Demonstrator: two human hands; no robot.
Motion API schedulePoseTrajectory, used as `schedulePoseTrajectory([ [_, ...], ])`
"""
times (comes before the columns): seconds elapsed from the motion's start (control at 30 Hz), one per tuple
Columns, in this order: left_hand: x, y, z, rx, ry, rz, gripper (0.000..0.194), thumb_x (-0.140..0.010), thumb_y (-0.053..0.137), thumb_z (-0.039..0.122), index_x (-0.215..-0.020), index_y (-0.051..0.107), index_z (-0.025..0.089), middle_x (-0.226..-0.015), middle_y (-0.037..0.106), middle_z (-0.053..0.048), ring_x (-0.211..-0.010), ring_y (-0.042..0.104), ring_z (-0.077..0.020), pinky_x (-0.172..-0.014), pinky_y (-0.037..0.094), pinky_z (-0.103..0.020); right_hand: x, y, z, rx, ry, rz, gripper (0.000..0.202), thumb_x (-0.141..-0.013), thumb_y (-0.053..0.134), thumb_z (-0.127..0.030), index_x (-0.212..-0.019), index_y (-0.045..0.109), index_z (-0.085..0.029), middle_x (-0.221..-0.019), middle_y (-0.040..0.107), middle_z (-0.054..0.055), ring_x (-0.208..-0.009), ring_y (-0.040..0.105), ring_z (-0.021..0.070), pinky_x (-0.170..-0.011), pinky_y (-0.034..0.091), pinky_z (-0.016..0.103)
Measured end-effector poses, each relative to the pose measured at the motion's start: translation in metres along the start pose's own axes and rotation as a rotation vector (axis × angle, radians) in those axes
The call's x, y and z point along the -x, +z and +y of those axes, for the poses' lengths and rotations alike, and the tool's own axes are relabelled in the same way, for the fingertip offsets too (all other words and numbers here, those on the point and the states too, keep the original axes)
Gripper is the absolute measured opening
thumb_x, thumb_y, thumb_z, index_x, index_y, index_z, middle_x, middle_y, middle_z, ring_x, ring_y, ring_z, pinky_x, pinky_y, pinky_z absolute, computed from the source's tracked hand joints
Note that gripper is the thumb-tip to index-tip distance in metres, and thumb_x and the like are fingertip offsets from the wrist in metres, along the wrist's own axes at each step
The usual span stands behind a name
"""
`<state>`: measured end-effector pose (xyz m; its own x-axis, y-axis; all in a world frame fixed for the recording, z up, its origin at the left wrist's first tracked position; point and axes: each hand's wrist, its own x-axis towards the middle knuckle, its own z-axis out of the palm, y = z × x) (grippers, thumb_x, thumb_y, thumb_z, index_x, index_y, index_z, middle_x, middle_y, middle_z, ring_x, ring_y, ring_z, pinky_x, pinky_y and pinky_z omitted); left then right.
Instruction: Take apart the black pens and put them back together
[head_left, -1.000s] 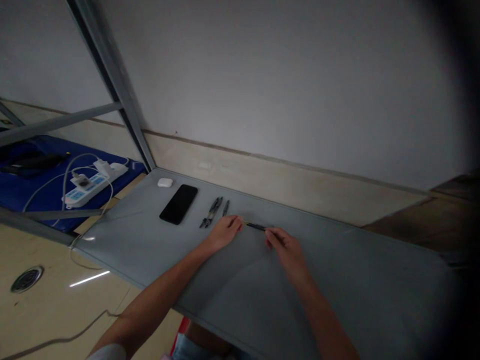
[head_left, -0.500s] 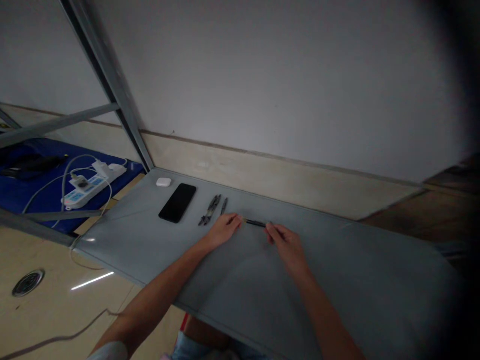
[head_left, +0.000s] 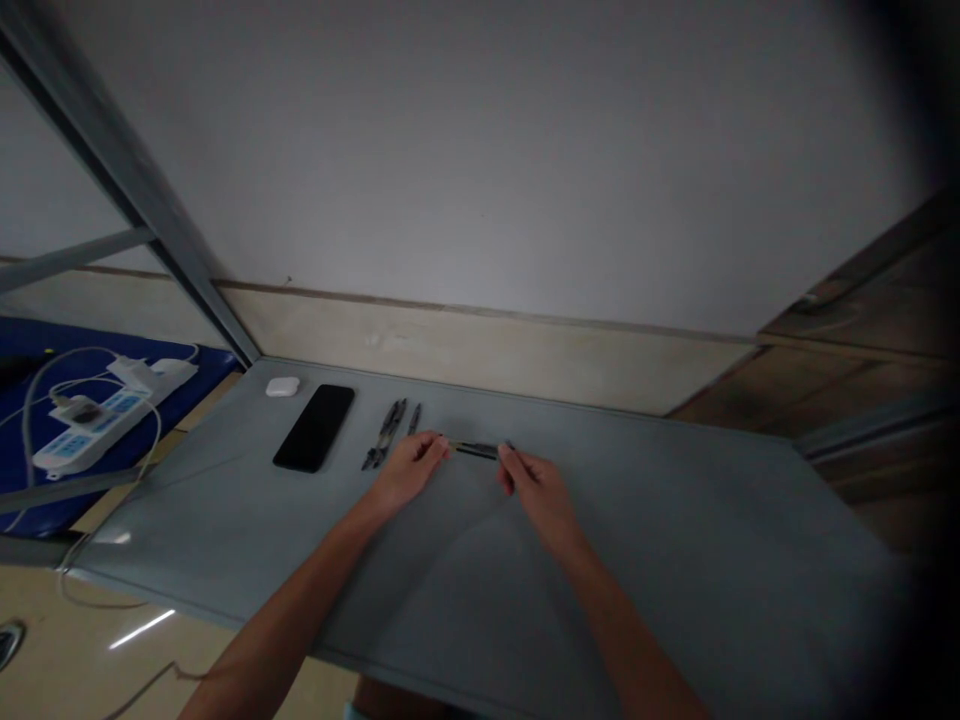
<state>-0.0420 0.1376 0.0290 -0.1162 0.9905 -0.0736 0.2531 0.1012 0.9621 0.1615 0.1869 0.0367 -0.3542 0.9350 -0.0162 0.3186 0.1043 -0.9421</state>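
A slim dark pen (head_left: 477,450) is held level between my two hands above the grey tabletop. My left hand (head_left: 409,468) pinches its left end, where a thin, yellowish section shows beside the fingertips. The other, darker end is gripped by my right hand (head_left: 536,490), thumb on top. Whether the pen is in one piece or its inner refill is partly out is too small to tell. Just left of my left hand lie several dark pen-like pieces (head_left: 385,434) and one slim dark piece (head_left: 414,419) beside them.
A black phone (head_left: 314,428) and a white earbud case (head_left: 283,386) lie on the left of the grey table (head_left: 465,600). Beyond a metal post (head_left: 187,275), a white power strip (head_left: 112,420) with cables rests on a blue surface. The wall borders the table's back edge.
My view has swung to the right, so the table items appear farther left. Both hands still hold the pen, which now shows a greyer, thicker section by my right fingers.
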Motion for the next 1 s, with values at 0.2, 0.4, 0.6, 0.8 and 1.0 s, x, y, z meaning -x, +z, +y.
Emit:
schedulePoseTrajectory([
  [0.2,0.003,-0.001,0.008,-0.035,-0.022,-0.009,0.043,-0.084,0.048,0.06,-0.092,0.062,0.02,-0.056,0.04,0.004,-0.049,0.034,-0.0111,-0.049,0.026,-0.023,-0.003,-0.001,0.005,-0.043,-0.065,0.046,0.037,-0.086,0.054,-0.054,-0.071,0.061,-0.02,-0.061,0.056,0.001,-0.058,0.053,0.0164,-0.056,0.04,0.027],
  [0.4,0.005,0.0,0.012,0.137,-0.133,-0.011,0.042,-0.087,0.044,0.061,-0.075,0.05,0.021,-0.057,0.035,0.005,-0.044,0.029,-0.0079,-0.043,0.022,-0.022,-0.004,0.0,0.011,-0.1,-0.055,0.006,0.032,-0.085,0.057,-0.049,-0.091,0.067,-0.02,-0.072,0.063,0.002,-0.065,0.059,0.0164,-0.059,0.044,0.027],
  [0.6,0.002,0.001,0.001,0.072,-0.084,-0.004,0.044,-0.089,0.044,0.06,-0.068,0.045,0.021,-0.056,0.036,0.005,-0.045,0.029,-0.0077,-0.045,0.024,-0.022,-0.001,-0.006,0.001,0.013,-0.053,0.006,0.041,-0.089,0.051,-0.053,-0.069,0.065,-0.02,-0.058,0.058,0.001,-0.054,0.054,0.0151,-0.054,0.04,0.026],
  [0.8,0.002,0.002,0.001,0.088,-0.066,-0.013,0.036,-0.089,0.047,0.055,-0.075,0.049,0.022,-0.058,0.037,0.005,-0.047,0.031,-0.0089,-0.047,0.025,-0.022,0.001,-0.004,0.003,0.032,-0.048,-0.003,0.046,-0.092,0.046,-0.052,-0.063,0.062,-0.02,-0.054,0.055,0.0,-0.05,0.051,0.0145,-0.052,0.037,0.026],
  [1.0,0.002,0.0,0.006,0.086,-0.106,-0.016,0.043,-0.088,0.045,0.056,-0.063,0.043,0.022,-0.054,0.035,0.004,-0.047,0.033,-0.0104,-0.048,0.026,-0.024,-0.002,0.0,0.009,-0.026,-0.113,-0.005,0.024,-0.088,0.056,-0.042,-0.086,0.067,-0.021,-0.07,0.062,0.001,-0.065,0.057,0.0155,-0.059,0.041,0.025],
])
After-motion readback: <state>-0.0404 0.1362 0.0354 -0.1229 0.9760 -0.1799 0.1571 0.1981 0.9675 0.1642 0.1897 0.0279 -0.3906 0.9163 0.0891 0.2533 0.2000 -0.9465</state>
